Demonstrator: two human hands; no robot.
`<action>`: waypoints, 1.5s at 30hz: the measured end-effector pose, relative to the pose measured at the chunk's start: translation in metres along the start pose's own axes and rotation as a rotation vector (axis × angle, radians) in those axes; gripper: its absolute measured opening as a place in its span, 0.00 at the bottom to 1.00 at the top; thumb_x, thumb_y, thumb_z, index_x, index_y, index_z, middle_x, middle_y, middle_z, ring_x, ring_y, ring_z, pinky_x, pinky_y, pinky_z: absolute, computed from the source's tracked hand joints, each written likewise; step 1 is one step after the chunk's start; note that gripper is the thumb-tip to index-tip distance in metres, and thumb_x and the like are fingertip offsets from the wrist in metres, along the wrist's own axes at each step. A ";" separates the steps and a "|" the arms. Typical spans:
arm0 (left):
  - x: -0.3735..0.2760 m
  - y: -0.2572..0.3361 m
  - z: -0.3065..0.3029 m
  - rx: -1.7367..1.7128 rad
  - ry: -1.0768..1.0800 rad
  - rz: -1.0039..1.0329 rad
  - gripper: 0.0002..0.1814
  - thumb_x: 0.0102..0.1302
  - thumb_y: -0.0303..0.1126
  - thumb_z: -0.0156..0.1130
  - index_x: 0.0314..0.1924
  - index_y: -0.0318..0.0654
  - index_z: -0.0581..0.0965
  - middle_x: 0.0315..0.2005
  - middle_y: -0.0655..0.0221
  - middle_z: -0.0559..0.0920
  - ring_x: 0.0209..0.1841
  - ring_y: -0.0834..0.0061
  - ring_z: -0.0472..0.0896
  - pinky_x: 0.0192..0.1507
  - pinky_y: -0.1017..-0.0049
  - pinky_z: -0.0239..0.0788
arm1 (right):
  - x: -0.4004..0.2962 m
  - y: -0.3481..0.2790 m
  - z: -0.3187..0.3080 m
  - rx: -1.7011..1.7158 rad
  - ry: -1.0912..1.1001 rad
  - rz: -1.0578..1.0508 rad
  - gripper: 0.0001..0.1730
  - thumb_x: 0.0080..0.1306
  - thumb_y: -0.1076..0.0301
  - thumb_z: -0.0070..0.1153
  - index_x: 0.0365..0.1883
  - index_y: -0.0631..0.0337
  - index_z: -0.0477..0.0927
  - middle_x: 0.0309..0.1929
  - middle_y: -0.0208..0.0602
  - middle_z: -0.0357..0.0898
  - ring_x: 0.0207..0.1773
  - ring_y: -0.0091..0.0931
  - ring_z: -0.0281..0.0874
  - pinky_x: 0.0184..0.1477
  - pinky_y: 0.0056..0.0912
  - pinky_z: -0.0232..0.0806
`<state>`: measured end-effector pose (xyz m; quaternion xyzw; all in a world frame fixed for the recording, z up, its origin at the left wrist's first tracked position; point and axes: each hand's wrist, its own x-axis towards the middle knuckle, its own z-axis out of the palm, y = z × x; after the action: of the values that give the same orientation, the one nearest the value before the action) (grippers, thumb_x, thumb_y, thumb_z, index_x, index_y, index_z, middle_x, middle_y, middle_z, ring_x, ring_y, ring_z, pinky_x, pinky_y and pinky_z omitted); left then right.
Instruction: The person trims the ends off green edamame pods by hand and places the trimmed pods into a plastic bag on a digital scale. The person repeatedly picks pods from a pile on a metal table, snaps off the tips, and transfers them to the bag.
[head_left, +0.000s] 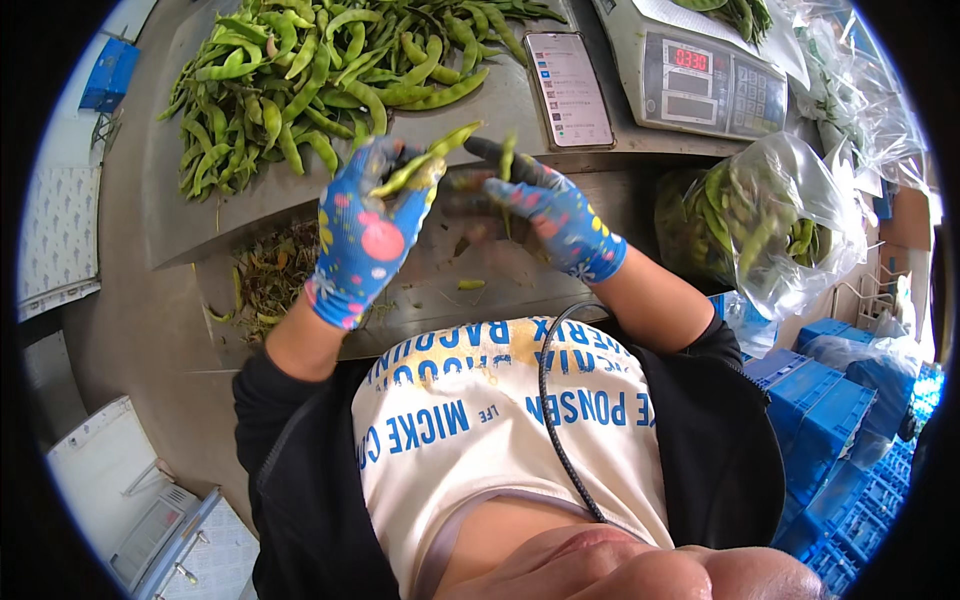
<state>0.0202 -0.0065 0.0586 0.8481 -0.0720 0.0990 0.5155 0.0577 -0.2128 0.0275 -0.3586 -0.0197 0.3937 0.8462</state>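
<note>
My left hand (373, 217), in a blue flowered glove with dark fingers, grips a green bean pod (433, 156) between thumb and fingers. The pod slants up to the right, its tip near my right fingers. My right hand (566, 217), gloved alike, holds a slimmer green pod (508, 161) roughly upright; it is motion-blurred. Beyond my left hand lies a large heap of green bean pods (300, 82) on the metal table (225, 225). Beneath my hands a small piece of pod (471, 285) rests on a lower metal surface (435, 307).
Brown trimmings (274, 270) lie at the lower left. A lit phone (570, 90) and a digital scale (697, 82) occupy the table's right part. A clear plastic bag of pods (750, 217) stands right of my right hand. Blue crates (810, 412) are stacked at the right.
</note>
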 end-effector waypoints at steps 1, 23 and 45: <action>-0.011 -0.008 0.006 -0.198 0.088 -0.109 0.15 0.63 0.20 0.62 0.50 0.31 0.74 0.41 0.67 0.82 0.41 0.80 0.81 0.44 0.80 0.73 | 0.001 -0.003 -0.002 -0.130 0.026 0.053 0.28 0.70 0.67 0.53 0.67 0.59 0.64 0.54 0.43 0.77 0.51 0.27 0.79 0.44 0.28 0.74; -0.019 -0.031 0.014 -0.396 0.185 -0.084 0.19 0.66 0.18 0.57 0.57 0.34 0.75 0.47 0.63 0.82 0.44 0.80 0.81 0.47 0.80 0.72 | 0.016 -0.011 -0.001 -0.308 0.162 -0.087 0.31 0.62 0.87 0.53 0.64 0.61 0.68 0.51 0.37 0.77 0.43 0.17 0.78 0.42 0.12 0.71; 0.077 -0.046 -0.015 0.703 0.008 0.297 0.15 0.60 0.30 0.63 0.48 0.45 0.82 0.41 0.63 0.81 0.44 0.62 0.78 0.47 0.68 0.71 | -0.011 -0.003 0.001 -0.018 0.085 -0.045 0.15 0.73 0.59 0.50 0.49 0.61 0.76 0.44 0.38 0.79 0.48 0.30 0.79 0.46 0.35 0.73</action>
<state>0.1039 0.0264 0.0449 0.9531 -0.1539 0.1944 0.1734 0.0516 -0.2209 0.0330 -0.3818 0.0046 0.3589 0.8517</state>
